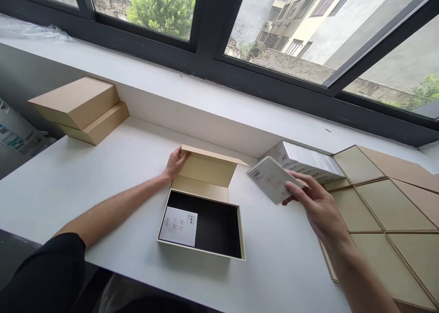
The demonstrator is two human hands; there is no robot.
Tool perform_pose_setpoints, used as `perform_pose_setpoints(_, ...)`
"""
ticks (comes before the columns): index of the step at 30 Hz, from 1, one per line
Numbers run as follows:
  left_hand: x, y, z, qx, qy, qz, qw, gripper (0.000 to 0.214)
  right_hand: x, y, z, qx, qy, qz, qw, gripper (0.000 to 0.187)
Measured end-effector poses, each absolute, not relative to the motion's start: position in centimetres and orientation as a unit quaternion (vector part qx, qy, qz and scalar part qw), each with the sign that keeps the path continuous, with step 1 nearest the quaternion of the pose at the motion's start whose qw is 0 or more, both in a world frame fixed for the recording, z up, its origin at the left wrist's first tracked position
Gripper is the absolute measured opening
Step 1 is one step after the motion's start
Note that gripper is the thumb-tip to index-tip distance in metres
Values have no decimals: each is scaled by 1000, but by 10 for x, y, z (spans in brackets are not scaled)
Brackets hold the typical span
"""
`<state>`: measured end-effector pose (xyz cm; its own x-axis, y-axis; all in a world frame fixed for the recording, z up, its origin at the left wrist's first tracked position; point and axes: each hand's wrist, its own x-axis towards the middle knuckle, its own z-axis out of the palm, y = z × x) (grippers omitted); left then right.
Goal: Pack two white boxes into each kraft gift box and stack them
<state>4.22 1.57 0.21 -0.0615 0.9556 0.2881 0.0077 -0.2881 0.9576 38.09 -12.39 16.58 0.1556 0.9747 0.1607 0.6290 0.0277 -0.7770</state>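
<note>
An open gift box (242,240) with a black interior stands on the white table, its hinged lid (206,167) tilted up at the back. My left hand (176,163) grips the lid's upper left edge, fingers partly hidden behind it. Inside the box, at the left end, lies a flat silver-white printed carton (178,227); the black lining shows beside it. To the right of the lid, my right hand (305,194) holds a similar silver-white carton (269,180) in the air, tilted, between thumb and fingers.
Several silver-white cartons (305,160) are stacked against the back ledge. Many closed tan boxes (373,203) are piled at the right. Two more tan boxes (85,103) sit stacked at the back left. Dark-framed windows (209,29) rise behind the ledge, where clear plastic (30,29) lies.
</note>
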Motion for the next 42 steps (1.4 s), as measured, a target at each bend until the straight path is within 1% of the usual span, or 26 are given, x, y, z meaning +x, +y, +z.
perform_pose_setpoints(1,42,15,3,553,436,583,405,44,370,-133,172,-639,-631,259,357,49)
perform_pose_setpoints(2,43,15,3,555,437,582,403,44,357,-140,175,-618,-659,292,315,45)
perform_pose_setpoints(4,43,14,4,556,443,580,397,44,330,-152,174,-567,-721,343,203,38)
perform_pose_setpoints(6,42,13,4,556,449,577,394,43,307,-159,163,-526,-774,339,97,37)
perform_pose_setpoints(9,42,13,3,561,448,576,390,43,289,-164,136,-493,-841,222,3,34)
perform_pose_setpoints(11,41,12,4,561,448,579,386,43,285,-167,119,-466,-874,130,-42,31)
perform_pose_setpoints(13,41,12,4,560,448,580,387,43,283,-171,108,-437,-894,75,-69,35)
perform_pose_setpoints(16,40,13,4,560,442,580,393,42,276,-177,107,-400,-910,79,-75,47)
perform_pose_setpoints(17,40,14,4,560,441,581,393,42,273,-178,110,-385,-915,98,-74,48)
perform_pose_setpoints(21,40,15,3,560,445,580,390,42,258,-181,116,-364,-913,172,-65,37)
perform_pose_setpoints(25,39,13,2,562,445,574,395,44,255,-187,110,-374,-912,162,-39,44)
perform_pose_setpoints(27,39,12,2,562,450,570,395,44,263,-188,105,-349,-924,154,21,43)
perform_pose_setpoints(29,39,10,2,563,455,569,390,43,281,-181,104,-349,-916,138,143,37)
perform_pose_setpoints(31,39,10,1,564,456,569,388,43,308,-163,111,-417,-858,80,288,28)
perform_pose_setpoints(32,39,10,1,564,455,568,391,42,325,-150,117,-475,-810,34,343,25)
perform_pose_setpoints(33,39,9,1,563,452,568,396,42,342,-134,123,-539,-758,-22,365,24)
perform_pose_setpoints(34,39,10,0,561,449,567,402,42,359,-117,130,-602,-712,-74,353,27)
perform_pose_setpoints(35,39,10,0,560,447,567,406,42,375,-99,137,-665,-666,-121,314,32)
perform_pose_setpoints(37,40,10,0,560,447,567,406,42,400,-65,148,-758,-595,-176,204,41)
perform_pose_setpoints(39,41,11,0,564,445,568,401,41,413,-40,154,-792,-562,-199,137,46)
perform_pose_setpoints(42,42,13,0,570,441,568,397,41,417,-20,152,-792,-561,-217,109,47)
